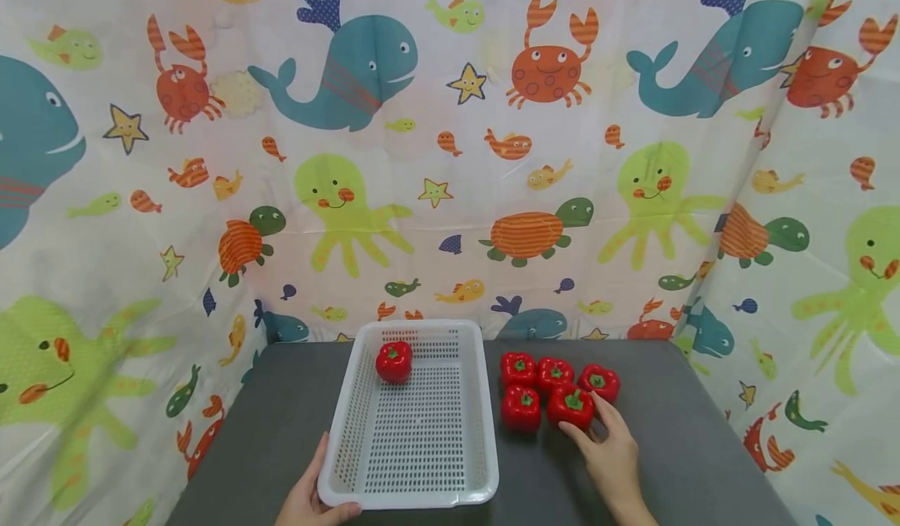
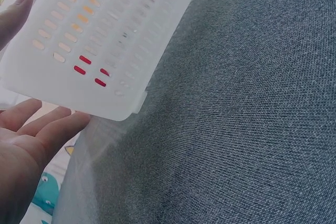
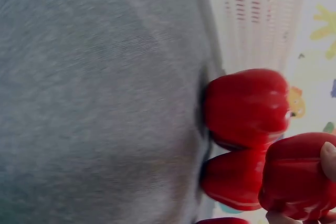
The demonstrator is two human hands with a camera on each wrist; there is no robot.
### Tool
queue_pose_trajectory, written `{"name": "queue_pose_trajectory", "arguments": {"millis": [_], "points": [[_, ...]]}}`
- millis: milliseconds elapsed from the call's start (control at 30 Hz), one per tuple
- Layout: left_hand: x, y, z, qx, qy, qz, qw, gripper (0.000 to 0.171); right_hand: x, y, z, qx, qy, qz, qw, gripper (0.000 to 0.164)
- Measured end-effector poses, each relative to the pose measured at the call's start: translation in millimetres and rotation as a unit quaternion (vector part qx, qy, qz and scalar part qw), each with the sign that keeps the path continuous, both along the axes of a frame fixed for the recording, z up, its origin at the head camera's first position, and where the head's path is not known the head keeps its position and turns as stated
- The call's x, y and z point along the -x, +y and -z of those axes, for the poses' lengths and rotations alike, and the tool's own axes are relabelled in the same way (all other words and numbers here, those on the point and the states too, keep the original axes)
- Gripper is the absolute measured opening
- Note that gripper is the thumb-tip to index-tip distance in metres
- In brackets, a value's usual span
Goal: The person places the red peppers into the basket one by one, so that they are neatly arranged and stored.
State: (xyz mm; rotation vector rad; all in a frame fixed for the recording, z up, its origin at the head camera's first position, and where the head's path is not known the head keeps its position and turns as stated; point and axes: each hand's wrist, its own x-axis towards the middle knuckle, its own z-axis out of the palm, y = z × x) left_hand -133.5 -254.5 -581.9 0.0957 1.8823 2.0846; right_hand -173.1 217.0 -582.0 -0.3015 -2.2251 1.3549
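Note:
My right hand (image 1: 610,452) holds a red bell pepper (image 1: 566,412) between thumb and fingers. In the right wrist view this bell pepper (image 3: 294,174) is raised above the tabletop, in front of its neighbours. Several more red bell peppers (image 1: 521,409) stand grouped on the table beside it. My left hand (image 1: 312,497) holds the near left corner of a white perforated basket (image 1: 415,499), thumb along the front rim and fingers against the left side. One red bell pepper (image 1: 394,363) sits inside at the basket's far left.
A dark grey cloth (image 1: 675,432) covers the table. Behind and on both sides hangs a white curtain (image 1: 436,229) printed with sea animals. The basket's raised rim stands between the grouped peppers and its inside.

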Motion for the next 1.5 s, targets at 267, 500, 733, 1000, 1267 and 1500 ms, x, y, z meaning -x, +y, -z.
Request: {"name": "queue_pose_trajectory", "arguments": {"millis": [267, 500, 733, 1000, 1267, 1500], "points": [[1.6, 0, 3.6, -0.021, 0.006, 0.004, 0.9998, 0.124, -2.8, -8, -25.0, -0.018, 0.023, -0.006, 1.0, 0.079], [2.0, 1, 7.8, -0.048, 0.006, 0.007, 0.9988, 0.125, -4.3, -20, -43.4, 0.01, 0.031, -0.038, 0.999, 0.078], [2.0, 2, 6.1, -0.04, 0.014, 0.001, 0.9991, 0.124, -0.3, -35, -61.5, 0.006, 0.013, -0.057, 0.998, 0.08], [-0.1, 3, 3.7, -0.053, -0.002, 0.004, 0.9986, 0.121, 3.1, -55, -91.1, 0.031, 0.003, -0.098, 0.995, 0.081], [0.5, 2, 2.4, -0.031, -0.014, 0.004, 0.9994, 0.118, 12.1, -69, -108.2, 0.041, -0.006, -0.119, 0.992, 0.08], [-0.3, 1, 5.9, -0.038, 0.015, 0.003, 0.9992, 0.118, 23.1, -85, -110.3, 0.03, -0.012, -0.125, 0.992, 0.082]]}}
